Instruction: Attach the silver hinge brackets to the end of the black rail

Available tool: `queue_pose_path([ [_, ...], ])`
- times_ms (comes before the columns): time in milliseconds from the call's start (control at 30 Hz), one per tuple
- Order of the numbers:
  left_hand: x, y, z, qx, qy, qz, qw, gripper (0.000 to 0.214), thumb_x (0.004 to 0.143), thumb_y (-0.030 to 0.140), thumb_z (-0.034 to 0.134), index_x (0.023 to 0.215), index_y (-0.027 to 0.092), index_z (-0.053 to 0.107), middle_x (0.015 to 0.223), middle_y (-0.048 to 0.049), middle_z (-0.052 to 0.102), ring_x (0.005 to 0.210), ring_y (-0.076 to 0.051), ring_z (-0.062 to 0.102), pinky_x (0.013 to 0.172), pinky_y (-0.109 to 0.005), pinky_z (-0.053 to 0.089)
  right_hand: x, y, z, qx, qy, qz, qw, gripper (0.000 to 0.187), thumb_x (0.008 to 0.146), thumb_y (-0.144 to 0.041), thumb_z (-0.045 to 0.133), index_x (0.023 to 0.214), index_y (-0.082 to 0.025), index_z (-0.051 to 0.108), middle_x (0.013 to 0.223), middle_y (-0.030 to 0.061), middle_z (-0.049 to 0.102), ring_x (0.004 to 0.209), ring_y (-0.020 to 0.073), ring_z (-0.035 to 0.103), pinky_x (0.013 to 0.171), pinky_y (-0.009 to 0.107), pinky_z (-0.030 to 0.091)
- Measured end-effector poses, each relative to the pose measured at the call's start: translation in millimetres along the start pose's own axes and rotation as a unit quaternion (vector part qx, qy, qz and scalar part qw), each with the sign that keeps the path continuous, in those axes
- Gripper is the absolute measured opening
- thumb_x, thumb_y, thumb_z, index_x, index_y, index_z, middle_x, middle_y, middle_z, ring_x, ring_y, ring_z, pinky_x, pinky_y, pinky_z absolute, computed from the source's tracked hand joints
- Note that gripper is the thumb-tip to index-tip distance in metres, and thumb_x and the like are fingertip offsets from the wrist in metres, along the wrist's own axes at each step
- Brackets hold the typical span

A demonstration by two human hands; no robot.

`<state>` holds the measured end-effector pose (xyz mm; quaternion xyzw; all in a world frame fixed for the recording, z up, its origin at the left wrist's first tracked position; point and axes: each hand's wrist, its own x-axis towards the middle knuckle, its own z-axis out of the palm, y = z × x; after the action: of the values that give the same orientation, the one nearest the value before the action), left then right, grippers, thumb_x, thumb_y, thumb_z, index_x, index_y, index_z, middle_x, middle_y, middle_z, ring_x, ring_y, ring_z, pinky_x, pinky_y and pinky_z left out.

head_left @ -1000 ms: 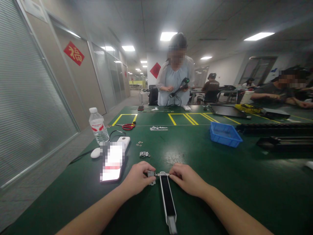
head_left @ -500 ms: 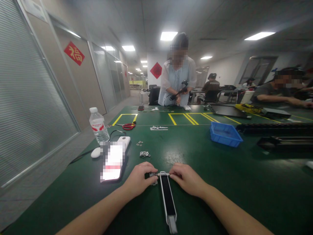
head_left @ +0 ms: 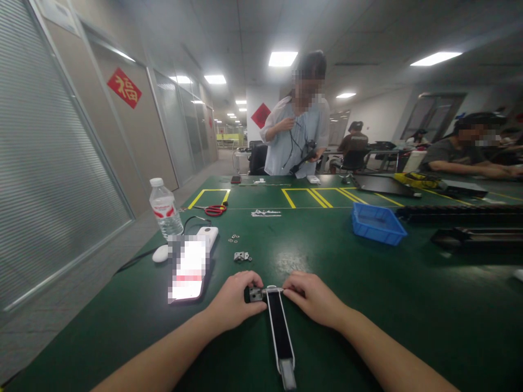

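A long, narrow bar with a white frame and black inside (head_left: pixel 280 324) lies on the green table, its bare metal end towards me. At its far end a thin metal cross-piece (head_left: pixel 273 290) runs sideways. My left hand (head_left: pixel 237 298) curls around a small metal bracket (head_left: pixel 255 294) at the left of that end, index finger above and thumb below. My right hand (head_left: pixel 312 296) pinches the cross-piece's right end between thumb and fingertips. Beyond my left hand lie more small metal brackets (head_left: pixel 241 256) and several washers (head_left: pixel 233 239).
To the left are a lit phone (head_left: pixel 190 269), a white device (head_left: pixel 209 235), a white mouse-like object (head_left: pixel 160 253) and a water bottle (head_left: pixel 165 209). Red-handled scissors (head_left: pixel 215 210) and thin metal parts (head_left: pixel 265 213) lie farther back. A blue bin (head_left: pixel 378 224) stands right. A person (head_left: pixel 300 125) stands opposite.
My left thumb and index finger have spread apart, and the bracket between them has turned upward. My right hand keeps its place. The person opposite has raised one hand with a cable.
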<state>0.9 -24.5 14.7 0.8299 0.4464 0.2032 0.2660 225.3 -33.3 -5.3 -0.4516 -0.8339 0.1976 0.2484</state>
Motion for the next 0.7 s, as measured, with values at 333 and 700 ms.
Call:
queue_pose_path([
  [333, -0.8, -0.4, -2.2, 0.0, -0.011, 0.006, 1.0, 0.028, 0.069, 0.023, 0.07, 0.096, 0.019, 0.063, 0.094, -0.0018, 0.064, 0.09, -0.02, 0.058, 0.082, -0.032, 0.043, -0.1, -4.1, -2.6, -0.004, -0.011, 0.009, 1.0, 0.015, 0.087, -0.018, 0.054, 0.085, -0.019, 0.068, 0.074, 0.0013, 0.059, 0.069, 0.0139, 0.054, 0.063, 0.025, 0.041],
  [700, 1.5, -4.8, -20.7, -0.062, -0.014, 0.005, 0.998, 0.035, 0.072, 0.019, 0.059, 0.106, 0.02, 0.059, 0.116, -0.0064, 0.059, 0.108, -0.024, 0.055, 0.091, -0.038, 0.046, -2.9, 0.2, -5.3, 0.0, 0.044, 0.019, 0.999, 0.021, 0.086, -0.024, 0.054, 0.102, -0.019, 0.066, 0.079, 0.0026, 0.06, 0.063, 0.0126, 0.053, 0.061, 0.026, 0.042],
])
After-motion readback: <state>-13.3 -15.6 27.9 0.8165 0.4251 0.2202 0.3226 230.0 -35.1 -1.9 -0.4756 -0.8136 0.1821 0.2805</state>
